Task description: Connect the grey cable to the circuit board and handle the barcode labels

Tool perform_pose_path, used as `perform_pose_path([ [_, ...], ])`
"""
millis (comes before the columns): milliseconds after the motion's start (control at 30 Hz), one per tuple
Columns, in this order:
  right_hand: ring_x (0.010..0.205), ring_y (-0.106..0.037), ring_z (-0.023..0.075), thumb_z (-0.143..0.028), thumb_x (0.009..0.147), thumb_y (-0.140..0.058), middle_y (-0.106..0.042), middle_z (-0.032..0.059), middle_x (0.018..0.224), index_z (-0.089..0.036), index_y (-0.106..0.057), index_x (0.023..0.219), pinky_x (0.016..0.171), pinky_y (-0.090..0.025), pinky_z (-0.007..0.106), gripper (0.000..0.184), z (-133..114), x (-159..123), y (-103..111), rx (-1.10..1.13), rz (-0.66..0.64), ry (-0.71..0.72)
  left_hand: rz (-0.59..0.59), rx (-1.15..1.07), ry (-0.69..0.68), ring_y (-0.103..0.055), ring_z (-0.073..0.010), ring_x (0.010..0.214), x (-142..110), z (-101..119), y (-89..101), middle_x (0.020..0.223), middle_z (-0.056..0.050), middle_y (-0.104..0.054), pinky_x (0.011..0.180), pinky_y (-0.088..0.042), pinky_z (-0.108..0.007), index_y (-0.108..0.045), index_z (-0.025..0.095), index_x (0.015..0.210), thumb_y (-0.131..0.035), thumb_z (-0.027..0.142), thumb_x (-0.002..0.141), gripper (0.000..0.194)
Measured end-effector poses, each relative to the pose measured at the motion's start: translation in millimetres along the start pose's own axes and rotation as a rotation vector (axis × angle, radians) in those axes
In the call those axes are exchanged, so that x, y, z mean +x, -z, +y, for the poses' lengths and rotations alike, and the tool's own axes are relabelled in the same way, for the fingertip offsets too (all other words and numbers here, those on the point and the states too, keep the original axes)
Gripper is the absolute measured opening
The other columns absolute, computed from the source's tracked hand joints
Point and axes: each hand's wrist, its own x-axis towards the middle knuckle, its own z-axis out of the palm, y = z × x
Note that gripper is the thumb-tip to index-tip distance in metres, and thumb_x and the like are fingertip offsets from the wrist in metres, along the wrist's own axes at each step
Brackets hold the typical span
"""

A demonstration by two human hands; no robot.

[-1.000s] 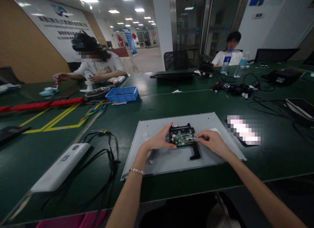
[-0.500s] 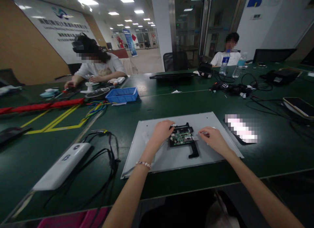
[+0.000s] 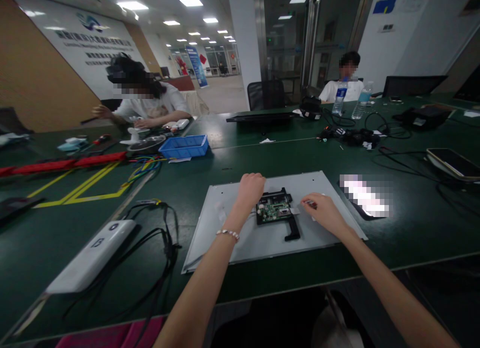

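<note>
A green circuit board (image 3: 273, 212) in a black plastic bracket (image 3: 293, 230) lies on a flat grey-white panel (image 3: 240, 250) in front of me. My left hand (image 3: 252, 192), with a beaded bracelet on its wrist, is at the board's upper left corner. Its fingers curl downward and are closed; whatever they hold is hidden behind the hand. On the other side of the bracket, my right hand (image 3: 323, 212) is closed in a pinch over the panel. Something small and pale shows by its fingertips, too small to name. A short light strip (image 3: 295, 211) sticks out from the board's right edge.
A white power bank-like device (image 3: 92, 258) and black cables (image 3: 168, 238) lie left. Beyond the panel stand a blue basket (image 3: 183, 147) and a dark flat monitor (image 3: 260, 117). A phone (image 3: 365, 200) lies right of the panel. Two people sit across the table.
My left hand has risen slightly from the board's corner, and its fingers have curled out of sight. My right hand stays nearly still. The person at left has raised a hand with a dark tool.
</note>
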Motion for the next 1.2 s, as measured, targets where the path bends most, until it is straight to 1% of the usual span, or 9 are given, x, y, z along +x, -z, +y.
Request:
perform_pose_path([
  [133, 0.081, -0.061, 0.0178, -0.023, 0.084, -0.050, -0.067, 0.0054, 0.092, -0.020, -0.066, 0.088, 0.076, -0.047, 0.031, 0.017, -3, -1, 2, -0.011, 0.003, 0.013, -0.003, 0.021, 0.009, -0.060, -0.0234, 0.091, 10, 5, -5.0, 0.089, -0.013, -0.066, 0.079, -0.039, -0.036, -0.068, 0.014, 0.082, -0.043, 0.008, 0.083, 0.026],
  [233, 0.085, -0.061, 0.0178, -0.022, 0.082, -0.052, -0.066, 0.0049, 0.098, -0.021, -0.065, 0.093, 0.078, -0.046, 0.031, 0.017, -9, -2, 3, 0.012, -0.027, 0.073, -0.009, 0.034, 0.020, -0.060, -0.0234, 0.089, 15, 7, -9.8, 0.089, -0.014, -0.066, 0.077, -0.039, -0.035, -0.068, 0.013, 0.081, -0.044, 0.008, 0.082, 0.025],
  [400, 0.098, -0.058, 0.0207, -0.016, 0.072, -0.062, -0.064, 0.0045, 0.105, -0.022, -0.061, 0.105, 0.088, -0.042, 0.035, 0.034, -15, -4, -2, -0.048, -0.107, 0.147, -0.022, 0.058, 0.072, -0.061, -0.0232, 0.088, 14, 1, -11.5, 0.087, -0.014, -0.066, 0.074, -0.040, -0.034, -0.069, 0.013, 0.080, -0.045, 0.008, 0.082, 0.025],
  [567, 0.096, -0.059, 0.0201, -0.020, 0.083, -0.054, -0.066, 0.0047, 0.101, -0.023, -0.063, 0.101, 0.085, -0.044, 0.035, 0.021, -14, -2, -7, -0.167, -0.151, 0.210, -0.024, 0.063, 0.112, -0.060, -0.0220, 0.089, 13, -7, -10.2, 0.090, -0.013, -0.067, 0.073, -0.039, -0.033, -0.068, 0.015, 0.083, -0.045, 0.010, 0.082, 0.024],
  [700, 0.095, -0.059, 0.0213, -0.017, 0.088, -0.044, -0.067, 0.0069, 0.101, -0.022, -0.065, 0.099, 0.084, -0.044, 0.035, 0.024, -10, -1, -3, -0.311, -0.126, 0.255, -0.017, 0.065, 0.138, -0.059, -0.0230, 0.089, 13, -18, -9.8, 0.091, -0.013, -0.066, 0.075, -0.038, -0.035, -0.068, 0.015, 0.083, -0.043, 0.012, 0.084, 0.025],
  [800, 0.096, -0.059, 0.0229, -0.017, 0.088, -0.043, -0.066, 0.0091, 0.103, -0.020, -0.065, 0.101, 0.085, -0.044, 0.036, 0.026, -2, -1, 7, -0.367, -0.027, 0.214, -0.022, 0.073, 0.164, -0.058, -0.0234, 0.089, 9, -32, -9.4, 0.090, -0.014, -0.065, 0.076, -0.036, -0.036, -0.067, 0.015, 0.085, -0.039, 0.012, 0.086, 0.028],
  [900, 0.098, -0.057, 0.0244, -0.013, 0.086, -0.042, -0.065, 0.0103, 0.104, -0.019, -0.065, 0.100, 0.087, -0.043, 0.038, 0.028, 9, -1, 17, -0.429, 0.087, 0.105, -0.048, 0.089, 0.186, -0.058, -0.0228, 0.085, -1, -46, -9.9, 0.087, -0.014, -0.065, 0.075, -0.036, -0.037, -0.066, 0.014, 0.083, -0.035, 0.008, 0.085, 0.032],
  [1067, 0.097, -0.058, 0.0249, -0.008, 0.079, -0.045, -0.066, 0.0110, 0.100, -0.018, -0.067, 0.091, 0.088, -0.042, 0.038, 0.027, 23, -2, 23, -0.472, 0.056, -0.008, -0.079, 0.107, 0.185, -0.058, -0.0237, 0.085, -21, -54, -13.6, 0.083, -0.015, -0.065, 0.075, -0.035, -0.036, -0.066, 0.013, 0.075, -0.038, 0.013, 0.085, 0.030],
  [1200, 0.095, -0.059, 0.0227, -0.012, 0.082, -0.044, -0.066, 0.0099, 0.101, -0.018, -0.066, 0.095, 0.085, -0.043, 0.035, 0.027, 23, -3, 23, -0.406, 0.101, -0.059, -0.073, 0.095, 0.198, -0.059, -0.0253, 0.088, -27, -54, -12.1, 0.084, -0.016, -0.066, 0.079, -0.037, -0.037, -0.066, 0.013, 0.074, -0.039, 0.021, 0.086, 0.031],
])
